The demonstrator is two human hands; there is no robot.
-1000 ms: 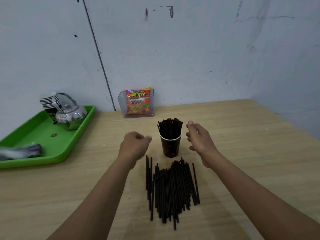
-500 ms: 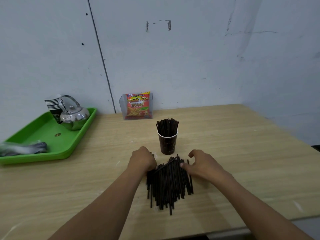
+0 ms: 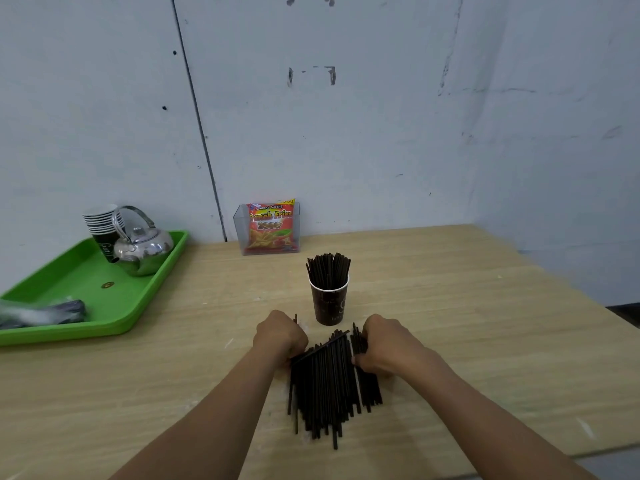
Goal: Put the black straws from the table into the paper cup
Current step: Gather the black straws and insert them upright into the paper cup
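Inward: left hand (image 3: 280,336), straws (image 3: 325,382), right hand (image 3: 388,344).

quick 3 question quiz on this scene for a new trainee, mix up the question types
1. True or false: the paper cup already holds straws.
2. The kettle stands on: A) the green tray B) the cup stack C) the snack packet.
3. Fill in: the left hand and right hand flank the pile of loose ____ on the table.
Key: 1 true; 2 A; 3 straws.
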